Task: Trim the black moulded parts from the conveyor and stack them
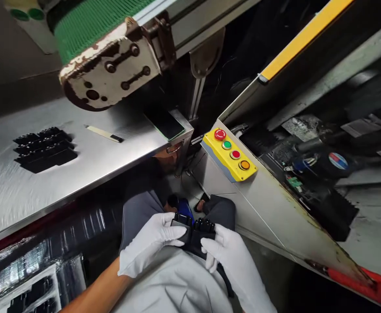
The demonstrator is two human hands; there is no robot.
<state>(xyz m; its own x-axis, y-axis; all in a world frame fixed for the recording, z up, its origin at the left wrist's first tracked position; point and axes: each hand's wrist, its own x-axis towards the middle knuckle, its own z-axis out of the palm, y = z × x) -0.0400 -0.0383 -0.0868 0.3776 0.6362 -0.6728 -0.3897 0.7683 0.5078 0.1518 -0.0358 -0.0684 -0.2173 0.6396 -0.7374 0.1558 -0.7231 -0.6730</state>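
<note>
In white gloves, both of my hands meet low in the view, in front of my lap. My left hand (pixel 153 241) pinches a black moulded plastic part (pixel 182 229) between thumb and fingers. My right hand (pixel 227 252) has its thumb and fingers closed on the right side of a similar black piece (pixel 203 230), with rounded knobs along its top. Whether these are two parts or one joined part, I cannot tell. On the metal table to the left lie several black plastic parts (pixel 45 150), set close together in rows.
A slim cream-coloured tool (pixel 102 133) and a dark phone (pixel 164 122) lie on the metal table (pixel 89 161). Above is a green conveyor belt (pixel 89 26). A yellow button box (pixel 231 154) sits at right on a machine panel. More black parts (pixel 30 295) rest at lower left.
</note>
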